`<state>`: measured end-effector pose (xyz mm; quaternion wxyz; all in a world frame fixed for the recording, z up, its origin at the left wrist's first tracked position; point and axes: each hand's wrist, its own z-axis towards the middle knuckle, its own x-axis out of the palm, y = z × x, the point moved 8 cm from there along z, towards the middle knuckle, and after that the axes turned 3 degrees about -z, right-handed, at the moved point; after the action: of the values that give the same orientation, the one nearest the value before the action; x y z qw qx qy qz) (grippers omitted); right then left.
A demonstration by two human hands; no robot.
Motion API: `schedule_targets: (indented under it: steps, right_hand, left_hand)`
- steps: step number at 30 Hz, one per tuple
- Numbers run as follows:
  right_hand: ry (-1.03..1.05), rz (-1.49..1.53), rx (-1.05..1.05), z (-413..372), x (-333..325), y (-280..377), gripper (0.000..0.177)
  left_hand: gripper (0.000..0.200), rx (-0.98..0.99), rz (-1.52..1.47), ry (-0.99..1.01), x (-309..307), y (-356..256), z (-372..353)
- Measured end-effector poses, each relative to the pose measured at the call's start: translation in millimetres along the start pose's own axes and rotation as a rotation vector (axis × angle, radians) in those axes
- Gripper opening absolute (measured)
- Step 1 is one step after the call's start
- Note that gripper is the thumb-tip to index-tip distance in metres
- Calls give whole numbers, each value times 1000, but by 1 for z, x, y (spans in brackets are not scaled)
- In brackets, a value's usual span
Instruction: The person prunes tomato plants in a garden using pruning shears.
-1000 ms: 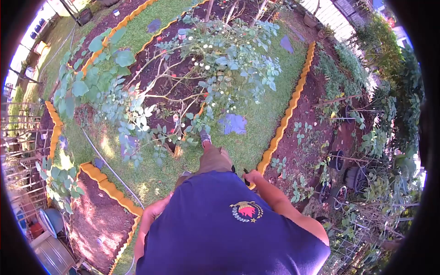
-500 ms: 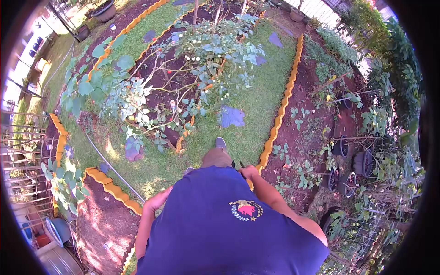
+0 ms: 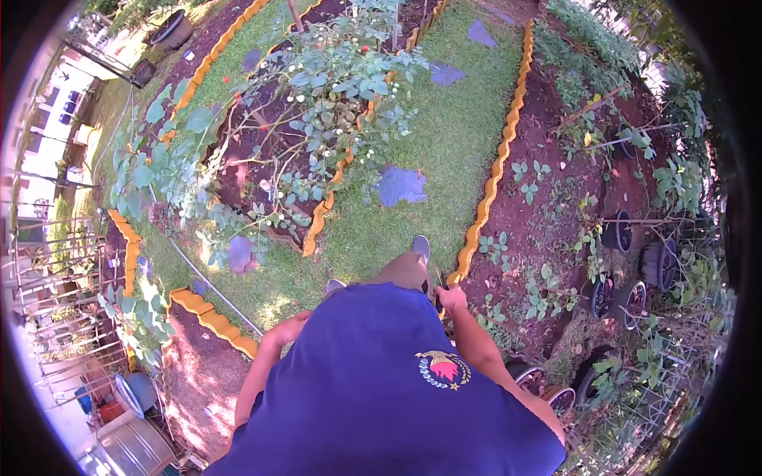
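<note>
Low in the middle of the frame, the person's right hand point(image 3: 454, 300) is closed into a fist round a small dark hand tool point(image 3: 437, 282). Only its slim dark tips show above the knuckles, so what kind of tool it is cannot be told. It hangs at hip height, just beside the orange scalloped plastic edging point(image 3: 496, 170) that borders the green grass path point(image 3: 444, 151). The left hand point(image 3: 290, 325), lower left of centre, is loosely curled and holds nothing.

As a judgement, the step in hand is carrying the tool along the path: one grey shoe point(image 3: 421, 247) is set ahead on the grass and the other point(image 3: 333, 284) is behind. Nothing is being cut or touched. Any use of the tool would call for turning toward a bed and raising the right hand to a stem, perhaps on the tall leafy shrub point(image 3: 333, 79) at upper centre.

Counted: two hands, one tool, two shoes, at least five flat blue-purple stepping stones point(image 3: 401, 186) and at least four round black pots point(image 3: 615, 236) at the right edge.
</note>
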<state>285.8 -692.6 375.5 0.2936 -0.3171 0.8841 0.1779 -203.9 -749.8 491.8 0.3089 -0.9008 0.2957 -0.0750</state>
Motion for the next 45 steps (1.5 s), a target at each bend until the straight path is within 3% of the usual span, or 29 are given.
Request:
schedule_targets:
  steps: [1,5,8,11,14,16,18,20,22,24,27,29,33,36,38,40,42,45]
  right_hand:
    - [10,19,21,17,-1,-23,72]
    - [139,6,103,65,-35,-88,68]
    - [60,-48,214,123,-34,-154,68]
    - [196,-52,223,144,-56,-160,71]
    - [157,49,179,101,-137,-87,73]
    - [162,-14,97,152,-110,-94,75]
    - [53,100,22,148,-132,-59,67]
    - [95,131,-15,144,-137,-30,67]
    - [119,138,-62,145,-137,-14,66]
    - [127,122,-117,147,-125,-3,64]
    - [141,83,-76,139,-102,-8,62]
    - [140,28,-51,123,-89,-16,64]
    - [157,-155,-41,60,-55,-28,71]
    - [130,-346,-145,25,-24,-39,77]
    - [141,-375,-211,66,21,-75,80]
    - [138,-442,-240,88,39,-90,79]
    - [101,-546,-263,67,20,-67,74]
    - [91,-148,-28,29,-25,-31,65]
  left_hand:
    - [56,-61,121,-3,6,-8,11]
    - [50,-88,54,-33,34,-51,40]
    - [49,-85,122,-64,49,-117,36]
    - [53,-185,5,-157,50,-128,30]
    - [59,-191,109,-268,46,-118,30]
    - [58,-243,109,-285,48,-106,27]
    - [56,-309,115,-265,53,-87,23]
    - [53,-291,97,-278,53,-29,30]
    - [50,-274,67,-298,57,-9,28]
    - [47,-262,25,-324,57,11,24]
    - [46,-235,-30,-359,60,-5,9]
    - [45,-213,-53,-404,60,29,10]
    - [45,-110,-202,-554,75,144,25]
    - [51,33,-544,-520,116,293,70]
    - [54,-155,-284,-490,145,326,41]
    - [56,-289,-113,-429,165,354,25]
    - [55,-211,-146,-353,172,361,23]
    - [54,17,-276,-263,157,318,18]
